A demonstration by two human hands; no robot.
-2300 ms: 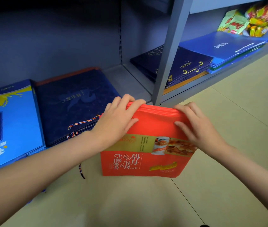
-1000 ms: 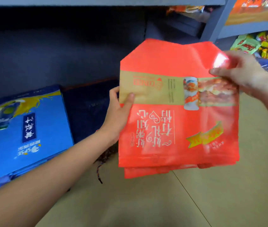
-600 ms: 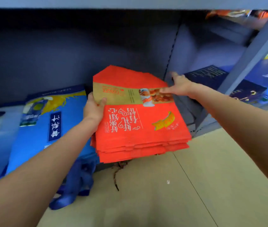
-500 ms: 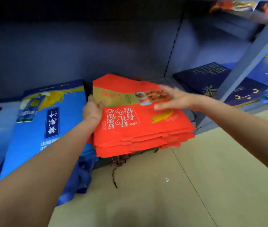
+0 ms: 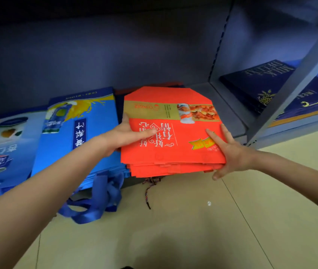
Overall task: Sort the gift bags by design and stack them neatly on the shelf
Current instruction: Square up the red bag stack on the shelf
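A stack of red gift bags (image 5: 173, 144) with a gold band and food picture lies flat on the bottom shelf, on top of dark navy bags (image 5: 119, 103) that barely show. My left hand (image 5: 123, 136) holds the stack's left edge, thumb laid across the top. My right hand (image 5: 232, 154) rests on the near right corner with fingers spread straight and the thumb at the front edge. To the left lies a bright blue stack (image 5: 80, 133), and further left a paler blue one (image 5: 0, 144).
A grey shelf upright (image 5: 290, 88) divides this bay from the right one, where navy bags with gold print (image 5: 255, 84) lie. Blue ribbon handles (image 5: 100, 200) and a braided cord (image 5: 148, 189) hang onto the beige floor (image 5: 173, 239). Bare shelf shows right of the red stack.
The red stack went from upright on the floor, was lifted, then laid flat on the shelf over the navy bags. My right hand slid from the far edge to the near right corner.
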